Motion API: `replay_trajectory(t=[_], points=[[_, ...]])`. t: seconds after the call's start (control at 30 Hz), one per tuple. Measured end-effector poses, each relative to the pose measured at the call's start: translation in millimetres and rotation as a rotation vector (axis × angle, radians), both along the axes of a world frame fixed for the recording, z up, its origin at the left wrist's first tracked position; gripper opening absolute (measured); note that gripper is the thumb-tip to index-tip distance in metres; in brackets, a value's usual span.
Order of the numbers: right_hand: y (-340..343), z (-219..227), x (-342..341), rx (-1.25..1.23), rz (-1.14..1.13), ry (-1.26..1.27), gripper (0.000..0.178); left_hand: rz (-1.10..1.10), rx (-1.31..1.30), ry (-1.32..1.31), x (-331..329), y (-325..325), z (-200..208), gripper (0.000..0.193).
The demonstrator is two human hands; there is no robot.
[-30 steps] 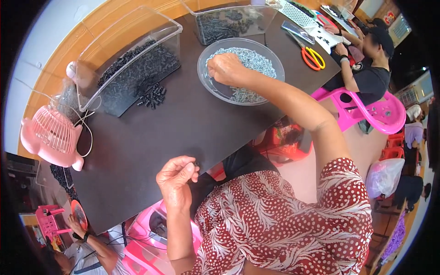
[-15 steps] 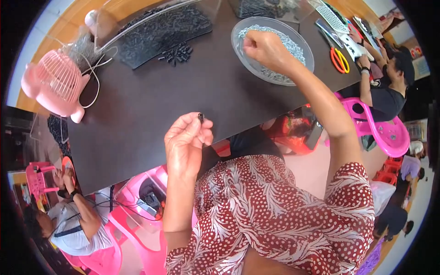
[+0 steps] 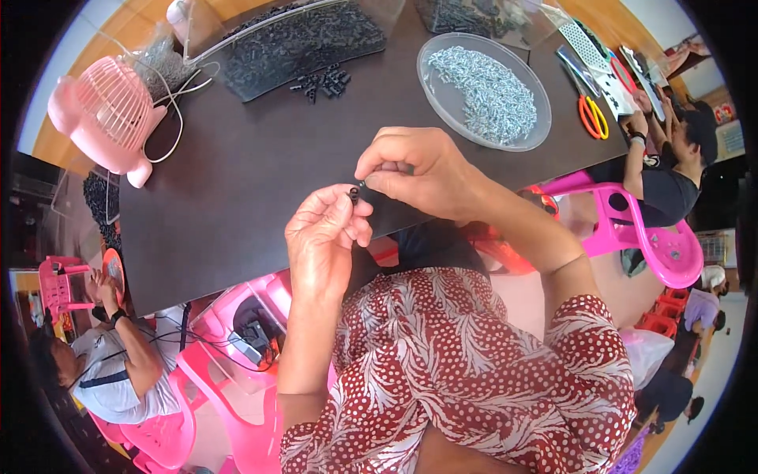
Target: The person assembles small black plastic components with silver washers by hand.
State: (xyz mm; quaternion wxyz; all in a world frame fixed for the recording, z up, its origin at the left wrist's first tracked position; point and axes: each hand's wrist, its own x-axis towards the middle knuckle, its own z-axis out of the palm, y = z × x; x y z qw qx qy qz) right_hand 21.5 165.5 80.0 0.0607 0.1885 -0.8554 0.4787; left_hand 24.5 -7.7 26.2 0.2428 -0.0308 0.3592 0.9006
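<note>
Over the near edge of the table, my left hand [image 3: 324, 229] pinches a small black tubular plastic piece [image 3: 354, 194] between thumb and fingertips, one end facing up. My right hand [image 3: 422, 172] is close beside it, thumb and forefinger pressed together just above the black piece. Something tiny shows at those fingertips, too small to name. Beyond my right hand stands a round clear tray [image 3: 436, 103] with many small silver screw-like pieces [image 3: 493, 91]. A loose pile of similar black pieces [image 3: 322, 82] lies farther back on the brown table [image 3: 237, 182].
A clear bin of black pieces [image 3: 304, 47] stands at the back, a pink fan [image 3: 110, 110] at the left. Orange-and-yellow-handled scissors [image 3: 592, 118] lie at the right. Other people sit by a pink chair [image 3: 671, 245] on the right and at the lower left [image 3: 130, 363].
My right hand has come from over the tray of silver pieces down and left to my left hand. The left hand keeps hold of the black piece. The view has shifted slightly.
</note>
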Motion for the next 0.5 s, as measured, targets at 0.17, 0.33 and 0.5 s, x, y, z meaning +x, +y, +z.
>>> replay_trajectory(t=[0.17, 0.33, 0.5], points=[[-4, -3, -2, 0.101, 0.059, 0.102, 0.008, 0.034, -0.063, 0.041, 3, 0, -2, 0.014], [-9, -2, -4, 0.201, 0.116, 0.155, 0.005, 0.044, -0.114, 0.075, 3, -3, -3, 0.013], [-18, -12, -4, 0.373, 0.077, 0.414, 0.015, 0.063, -0.104, 0.073, 4, -4, -4, 0.013]])
